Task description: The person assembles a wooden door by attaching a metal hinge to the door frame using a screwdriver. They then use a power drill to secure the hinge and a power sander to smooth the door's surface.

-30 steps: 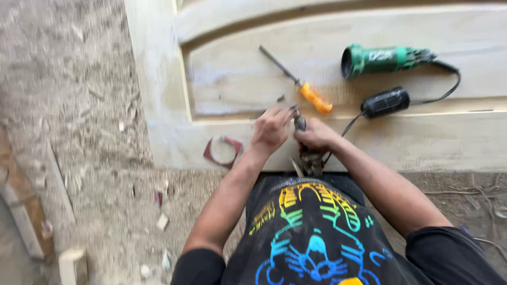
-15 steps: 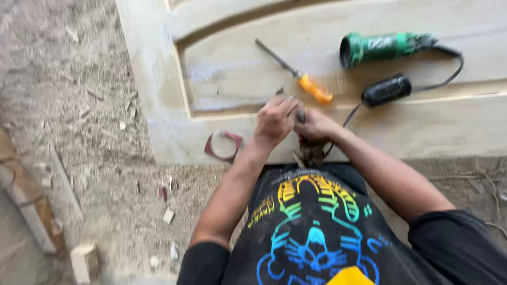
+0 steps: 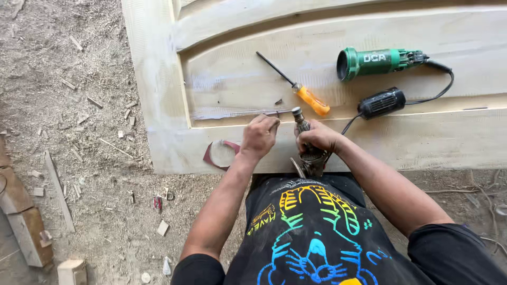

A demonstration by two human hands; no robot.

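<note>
Gripping a metal hand tool [image 3: 306, 142] at the near edge of the wooden door panel [image 3: 422, 140], the right hand [image 3: 318, 138] was closed around it; the left hand [image 3: 259, 136], fingers curled, pressed on the panel beside it. Steady bracing would have kept the work clean.

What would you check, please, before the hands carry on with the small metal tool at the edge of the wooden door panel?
1. Right hand grips the metal tool: ok, fingers closed round it.
2. Left hand steadies beside the tool on the door panel: ok, it rests on the wood.
3. Tool tip seated on the panel: cannot tell, the hands hide it.
4. Orange-handled screwdriver out of the way: ok, it lies apart, above the hands.
5. Green angle grinder idle and clear: ok, it lies on the panel away from both hands.
6. Black cable clear of the right arm: not ok, it runs down close to the wrist.
</note>
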